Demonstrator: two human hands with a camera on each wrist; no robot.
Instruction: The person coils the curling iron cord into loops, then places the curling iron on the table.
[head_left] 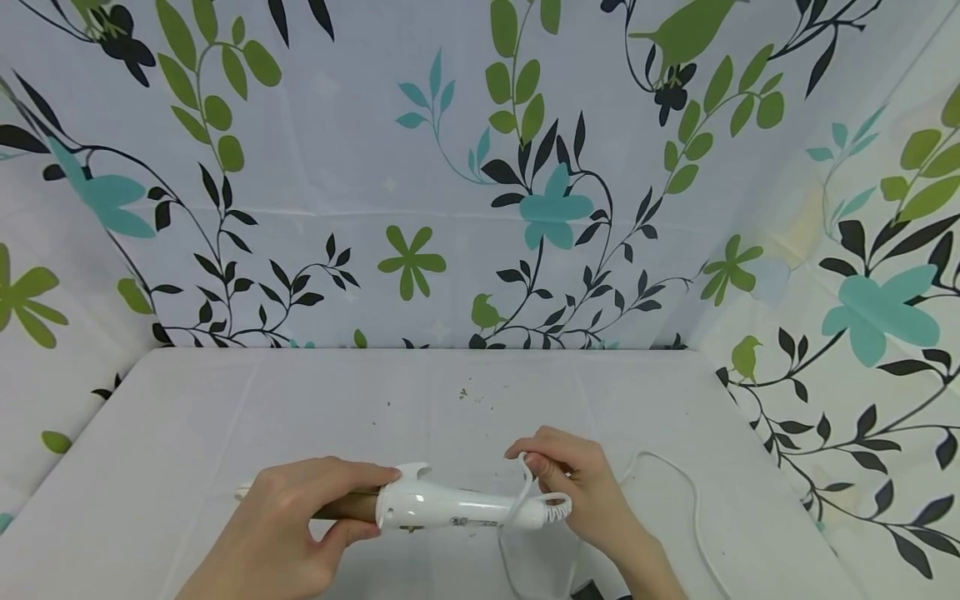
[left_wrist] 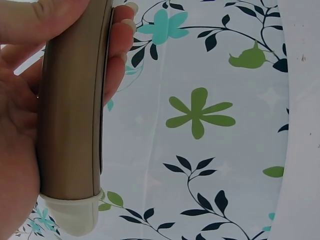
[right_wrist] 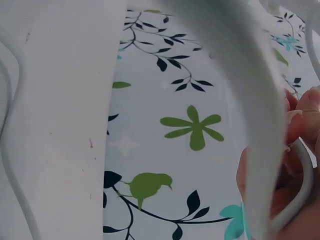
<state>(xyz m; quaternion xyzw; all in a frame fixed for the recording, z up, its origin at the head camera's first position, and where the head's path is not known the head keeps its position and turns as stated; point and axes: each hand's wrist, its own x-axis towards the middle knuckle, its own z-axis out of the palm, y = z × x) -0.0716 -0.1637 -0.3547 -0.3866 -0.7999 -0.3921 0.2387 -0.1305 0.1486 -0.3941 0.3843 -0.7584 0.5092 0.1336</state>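
A white curling iron (head_left: 442, 507) with a brown barrel lies crosswise in front of me, a little above the table. My left hand (head_left: 288, 521) grips it by the barrel, thumb on the near side. The left wrist view shows the barrel (left_wrist: 72, 110) between thumb and fingers, with a pale cap (left_wrist: 75, 215) at its end. At the handle's other end, my right hand (head_left: 588, 492) pinches the white cord (head_left: 522, 471), which loops around the handle end. In the right wrist view a blurred band of cord passes before the fingers (right_wrist: 295, 122).
More cord (head_left: 693, 500) trails over the white table (head_left: 315, 400) to the right. Small dark crumbs (head_left: 462, 392) lie near the middle back. A dark object (head_left: 587, 590) shows at the bottom edge. Leaf-patterned cloth (head_left: 337, 167) walls off the back and sides.
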